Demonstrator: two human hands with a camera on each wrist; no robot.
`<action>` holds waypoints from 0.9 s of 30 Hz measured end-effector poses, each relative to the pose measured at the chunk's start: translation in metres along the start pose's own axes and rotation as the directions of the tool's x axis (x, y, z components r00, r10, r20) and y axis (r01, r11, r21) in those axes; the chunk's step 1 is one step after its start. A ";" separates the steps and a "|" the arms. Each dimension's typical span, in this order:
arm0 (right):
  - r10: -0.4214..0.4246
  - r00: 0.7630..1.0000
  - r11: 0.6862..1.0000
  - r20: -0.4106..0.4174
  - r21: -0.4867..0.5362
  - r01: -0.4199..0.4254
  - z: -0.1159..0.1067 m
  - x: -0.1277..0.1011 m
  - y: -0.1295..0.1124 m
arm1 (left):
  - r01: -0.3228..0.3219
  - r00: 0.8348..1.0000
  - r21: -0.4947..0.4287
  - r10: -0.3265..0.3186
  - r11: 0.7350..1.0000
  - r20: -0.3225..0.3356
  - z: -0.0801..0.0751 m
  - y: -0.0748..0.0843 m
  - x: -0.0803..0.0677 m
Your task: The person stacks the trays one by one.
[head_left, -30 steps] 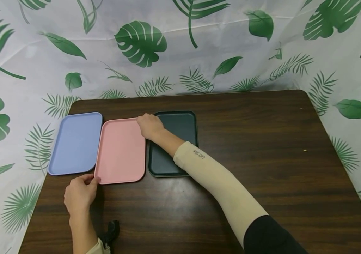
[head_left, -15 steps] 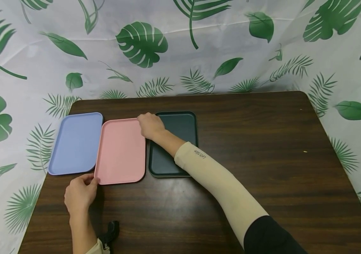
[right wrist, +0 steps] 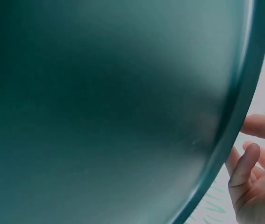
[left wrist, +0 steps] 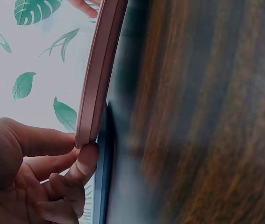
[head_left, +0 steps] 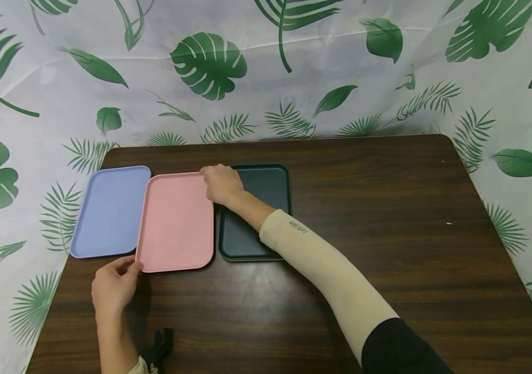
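Observation:
A pink rectangular tray (head_left: pixel 176 223) lies between a blue tray (head_left: pixel 110 213) and a dark green tray (head_left: pixel 267 184). At its near left corner my left hand (head_left: pixel 114 285) pinches the rim. The left wrist view shows the thumb and fingers meeting on the pink tray's edge (left wrist: pixel 95 79), which stands clear of the wood. My right hand (head_left: pixel 223 184) grips the far right corner, its forearm crossing over the dark green tray. In the right wrist view, the dark green tray's rim partly hides the right hand's fingers (right wrist: pixel 244 168).
All the trays sit on the left part of a dark wood table (head_left: pixel 387 208). A leaf-print white cloth (head_left: pixel 322 62) hangs behind and beside it. A small yellow speck (head_left: pixel 449 223) lies on the right of the table.
The pink tray has shifted slightly left, its left edge now overlapping the blue tray's side in the head view. My left hand has moved left with it; the right hand has barely moved.

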State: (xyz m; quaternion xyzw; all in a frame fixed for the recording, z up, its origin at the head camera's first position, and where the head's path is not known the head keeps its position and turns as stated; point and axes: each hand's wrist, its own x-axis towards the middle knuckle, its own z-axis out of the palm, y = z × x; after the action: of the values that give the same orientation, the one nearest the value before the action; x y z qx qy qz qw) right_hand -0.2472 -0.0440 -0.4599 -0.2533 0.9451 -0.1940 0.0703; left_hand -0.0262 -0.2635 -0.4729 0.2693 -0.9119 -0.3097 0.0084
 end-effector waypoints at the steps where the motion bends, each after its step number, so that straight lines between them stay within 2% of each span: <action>1: -0.003 1.000 1.000 -0.002 0.010 0.003 -0.001 -0.001 0.000 | 0.000 1.000 -0.010 0.000 1.000 -0.005 0.000 0.000 -0.001; 5: -0.003 1.000 0.998 -0.020 0.060 0.005 -0.006 -0.004 0.001 | -0.004 0.999 -0.045 0.002 0.999 -0.033 -0.002 0.003 -0.002; 9: 0.009 0.999 0.996 -0.050 0.091 -0.004 -0.013 -0.007 0.004 | -0.006 0.999 -0.094 0.003 0.996 -0.033 -0.006 0.007 -0.003; 17: 0.042 0.995 0.983 -0.088 0.181 -0.026 -0.023 -0.012 0.012 | 0.005 0.999 -0.222 0.004 0.975 0.042 -0.010 0.016 -0.006; 24: 0.075 0.990 0.968 -0.120 0.247 -0.044 -0.038 -0.021 0.023 | -0.025 0.996 -0.280 0.047 0.960 0.072 -0.009 0.027 -0.007; 27: 0.077 0.989 0.960 -0.126 0.276 -0.039 -0.043 -0.024 0.028 | -0.020 0.994 -0.305 0.051 0.952 0.095 -0.009 0.031 -0.009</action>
State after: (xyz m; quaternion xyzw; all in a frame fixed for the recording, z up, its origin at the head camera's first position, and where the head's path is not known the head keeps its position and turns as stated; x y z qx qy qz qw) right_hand -0.2491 0.0051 -0.4309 -0.1996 0.9190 -0.3368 0.0458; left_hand -0.0322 -0.2440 -0.4464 0.2323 -0.8574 -0.4591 0.0086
